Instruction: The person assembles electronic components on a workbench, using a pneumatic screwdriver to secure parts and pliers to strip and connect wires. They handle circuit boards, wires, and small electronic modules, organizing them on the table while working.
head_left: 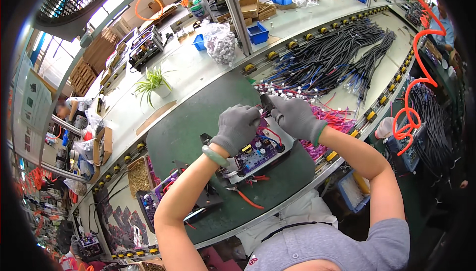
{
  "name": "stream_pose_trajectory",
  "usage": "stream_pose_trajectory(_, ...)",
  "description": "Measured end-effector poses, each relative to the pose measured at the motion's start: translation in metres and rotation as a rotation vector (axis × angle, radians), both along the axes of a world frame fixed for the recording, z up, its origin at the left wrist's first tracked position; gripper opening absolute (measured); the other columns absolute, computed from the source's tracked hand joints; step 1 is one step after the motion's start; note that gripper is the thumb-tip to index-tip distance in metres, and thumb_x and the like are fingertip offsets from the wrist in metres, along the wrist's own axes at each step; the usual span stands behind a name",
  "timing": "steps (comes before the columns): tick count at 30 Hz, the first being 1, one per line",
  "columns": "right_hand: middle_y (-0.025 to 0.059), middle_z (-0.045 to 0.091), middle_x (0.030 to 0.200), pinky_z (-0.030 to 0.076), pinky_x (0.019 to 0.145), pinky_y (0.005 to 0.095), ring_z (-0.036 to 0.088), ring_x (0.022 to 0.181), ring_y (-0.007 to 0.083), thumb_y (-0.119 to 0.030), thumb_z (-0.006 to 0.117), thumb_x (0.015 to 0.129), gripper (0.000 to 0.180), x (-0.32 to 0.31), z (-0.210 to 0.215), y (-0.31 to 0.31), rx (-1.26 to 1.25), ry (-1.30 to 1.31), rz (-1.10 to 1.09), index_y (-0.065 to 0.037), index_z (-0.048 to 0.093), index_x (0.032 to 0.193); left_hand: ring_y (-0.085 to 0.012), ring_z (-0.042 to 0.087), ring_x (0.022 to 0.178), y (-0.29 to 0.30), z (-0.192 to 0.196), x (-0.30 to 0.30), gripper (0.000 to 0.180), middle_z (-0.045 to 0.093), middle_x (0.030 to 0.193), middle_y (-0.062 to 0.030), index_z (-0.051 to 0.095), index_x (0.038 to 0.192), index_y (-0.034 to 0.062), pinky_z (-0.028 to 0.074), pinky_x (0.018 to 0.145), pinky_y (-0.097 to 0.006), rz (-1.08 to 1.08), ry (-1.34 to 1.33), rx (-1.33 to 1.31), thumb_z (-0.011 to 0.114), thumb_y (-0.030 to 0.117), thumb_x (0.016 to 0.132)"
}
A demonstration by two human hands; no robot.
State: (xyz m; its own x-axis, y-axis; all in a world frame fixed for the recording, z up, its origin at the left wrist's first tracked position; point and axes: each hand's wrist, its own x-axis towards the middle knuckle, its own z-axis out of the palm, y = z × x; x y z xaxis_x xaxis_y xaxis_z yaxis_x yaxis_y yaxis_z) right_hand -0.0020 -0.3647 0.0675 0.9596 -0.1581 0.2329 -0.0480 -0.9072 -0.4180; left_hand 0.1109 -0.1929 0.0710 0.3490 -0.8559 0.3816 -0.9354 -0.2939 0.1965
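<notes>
An open electronic unit [271, 164] with a pale metal tray lies on the green mat, its purple circuit board [255, 153] showing. Over its far end, my left hand [237, 128], in a grey glove, has its fingertips closed at a red wire [261, 114]. My right hand [298, 117], also gloved, grips a small black piece [267, 103] beside the left fingertips; its exact kind is hidden by the fingers. Another red wire [271, 133] loops over the board. Red-handled pliers [249, 199] rest on the mat near the unit's front edge.
Bundled black cables [327, 48] and pink wires [322, 117] lie beyond my right hand. A potted plant [154, 83], a bag of white parts [219, 43] and a blue bin [258, 33] stand across the bench. Another unit [161, 191] sits left. An orange coiled hose [409, 122] hangs right.
</notes>
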Motion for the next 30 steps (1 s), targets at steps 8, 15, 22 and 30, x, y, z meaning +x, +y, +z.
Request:
stream_pose_trajectory(8, 0.0202, 0.067, 0.075, 0.054, 0.07, 0.0503, 0.068, 0.076, 0.0394, -0.019, 0.059, 0.088, 0.031, 0.0, -0.001, 0.001, 0.04, 0.022, -0.023, -0.003, 0.056, 0.114, -0.0312, 0.066, 0.079, -0.011, -0.005, -0.003, 0.006, 0.068, 0.078, -0.0083, 0.066, 0.082, 0.0104, 0.052, 0.069, -0.044, 0.042, -0.046, 0.035, 0.065, 0.016, 0.08)
stream_pose_trajectory(15, 0.0192, 0.067, 0.075, 0.053, 0.07, 0.0515, 0.068, 0.076, 0.0388, -0.021, 0.058, 0.09, 0.031, -0.001, 0.002, -0.001, 0.095, 0.011, -0.008, -0.006, 0.056, 0.118, -0.0338, 0.066, 0.076, -0.009, 0.005, -0.008, 0.008, 0.067, 0.077, -0.0111, 0.062, 0.082, 0.0094, 0.051, 0.067, -0.046, 0.132, 0.028, 0.126, 0.062, 0.017, 0.081)
stream_pose_trajectory(22, 0.0192, 0.067, 0.075, 0.053, 0.069, 0.0514, 0.068, 0.076, 0.0398, -0.021, 0.058, 0.09, 0.033, -0.001, 0.003, -0.001, 0.085, 0.038, -0.009, -0.006, 0.056, 0.12, -0.0333, 0.066, 0.077, -0.003, 0.001, -0.01, 0.007, 0.067, 0.078, -0.0111, 0.062, 0.082, 0.0091, 0.052, 0.066, -0.046, 0.149, 0.069, 0.05, 0.062, 0.016, 0.081)
stream_pose_trajectory(30, 0.0196, 0.066, 0.073, 0.053, 0.068, 0.0511, 0.068, 0.075, 0.0402, -0.013, 0.058, 0.086, 0.02, 0.0, 0.001, 0.005, 0.091, -0.018, -0.02, -0.004, 0.055, 0.103, -0.0333, 0.065, 0.076, -0.014, -0.004, 0.0, 0.007, 0.066, 0.076, -0.0119, 0.061, 0.079, 0.0086, 0.051, 0.066, -0.047, -0.006, -0.05, 0.102, 0.062, 0.015, 0.08)
